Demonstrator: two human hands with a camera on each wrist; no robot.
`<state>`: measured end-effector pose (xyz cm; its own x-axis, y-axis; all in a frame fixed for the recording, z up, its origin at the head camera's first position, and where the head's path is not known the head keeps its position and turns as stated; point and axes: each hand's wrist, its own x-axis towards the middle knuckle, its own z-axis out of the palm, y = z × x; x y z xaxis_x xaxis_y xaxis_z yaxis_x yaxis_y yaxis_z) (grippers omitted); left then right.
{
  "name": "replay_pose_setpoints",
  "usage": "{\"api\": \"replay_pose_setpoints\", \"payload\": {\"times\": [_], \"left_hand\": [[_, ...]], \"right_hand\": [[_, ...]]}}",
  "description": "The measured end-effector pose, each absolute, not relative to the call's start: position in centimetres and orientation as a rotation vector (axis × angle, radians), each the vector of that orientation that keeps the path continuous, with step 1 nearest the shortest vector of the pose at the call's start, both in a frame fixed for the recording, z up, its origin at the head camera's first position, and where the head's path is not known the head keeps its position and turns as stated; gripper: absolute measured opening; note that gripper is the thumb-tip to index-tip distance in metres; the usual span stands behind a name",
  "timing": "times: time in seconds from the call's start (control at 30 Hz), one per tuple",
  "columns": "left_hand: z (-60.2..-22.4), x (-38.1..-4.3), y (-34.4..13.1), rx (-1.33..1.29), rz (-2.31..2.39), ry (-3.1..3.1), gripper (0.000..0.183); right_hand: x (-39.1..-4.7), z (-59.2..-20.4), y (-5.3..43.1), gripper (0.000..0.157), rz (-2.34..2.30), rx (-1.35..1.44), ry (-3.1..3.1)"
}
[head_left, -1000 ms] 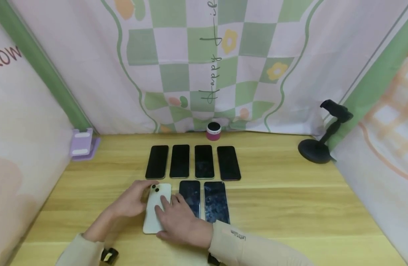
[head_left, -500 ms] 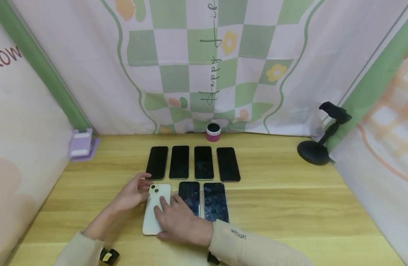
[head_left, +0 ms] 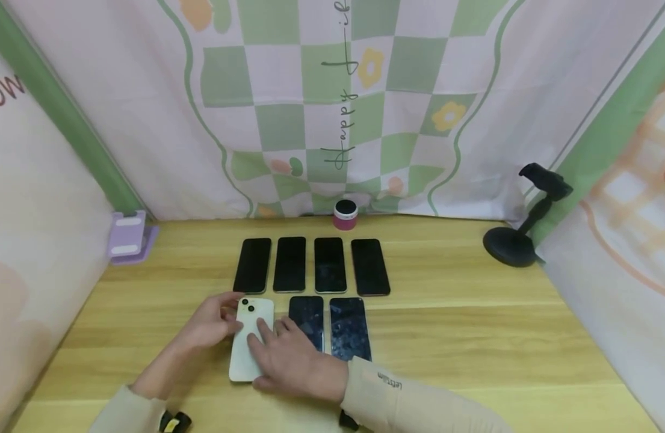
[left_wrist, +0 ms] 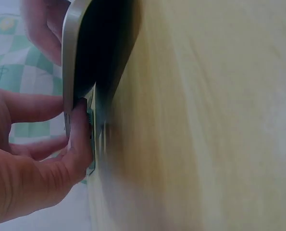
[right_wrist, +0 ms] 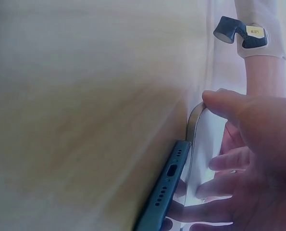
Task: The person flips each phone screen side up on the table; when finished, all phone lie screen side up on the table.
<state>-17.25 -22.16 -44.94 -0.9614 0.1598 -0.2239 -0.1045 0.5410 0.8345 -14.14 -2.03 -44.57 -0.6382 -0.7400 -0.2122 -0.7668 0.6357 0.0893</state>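
A white smartphone (head_left: 244, 359) with two camera lenses lies back up at the left of the front row. My left hand (head_left: 207, 325) holds it at its upper left edge; in the left wrist view one fingertip (left_wrist: 79, 125) reaches under the phone's raised side. My right hand (head_left: 296, 359) holds the lower right part. Two of its fingers lie on the white back, and the thumb (right_wrist: 219, 102) is at the bottom corner. Just right of it, a dark-screened phone (head_left: 306, 313) is partly covered by the right hand. Its blue-green edge (right_wrist: 164, 187) with a port shows in the right wrist view.
Another dark phone (head_left: 349, 328) lies to the right in the front row. Behind is a row of several black-screened phones (head_left: 290, 264). At the back stand a pink round jar-like object (head_left: 345, 216), a purple phone stand (head_left: 127, 237) and a black stand (head_left: 510, 246).
My left fingers lifted off the white phone's top corner half a second ago and are back on it now. The right hand stays on the phone. The head view has shifted slightly.
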Motion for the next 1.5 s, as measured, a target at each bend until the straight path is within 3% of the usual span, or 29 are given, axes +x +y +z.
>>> {"api": "replay_pose_setpoints", "payload": {"times": [0.3,0.53,1.0,1.23,1.5], "left_hand": [[-44.5,-17.3,-22.4,0.123,1.266,2.593,0.062],[-43.8,-17.9,-22.1,0.170,1.151,2.685,0.049],[-40.2,-18.4,-20.0,0.223,0.803,2.780,0.053],[-41.9,-19.0,-19.0,0.346,0.977,2.721,0.039],[-43.6,-20.1,-18.2,0.416,0.968,2.755,0.034]], "right_hand": [[-14.4,-44.4,-2.4,0.078,0.190,-1.243,2.681],[-15.5,-43.7,-1.4,0.067,-0.080,-1.261,2.605],[-16.0,-43.4,0.6,0.056,-0.615,-1.117,2.389],[-16.4,-43.3,1.1,0.049,-0.863,-0.930,2.253],[-15.9,-43.6,1.0,0.046,-1.439,-0.365,1.856]]}}
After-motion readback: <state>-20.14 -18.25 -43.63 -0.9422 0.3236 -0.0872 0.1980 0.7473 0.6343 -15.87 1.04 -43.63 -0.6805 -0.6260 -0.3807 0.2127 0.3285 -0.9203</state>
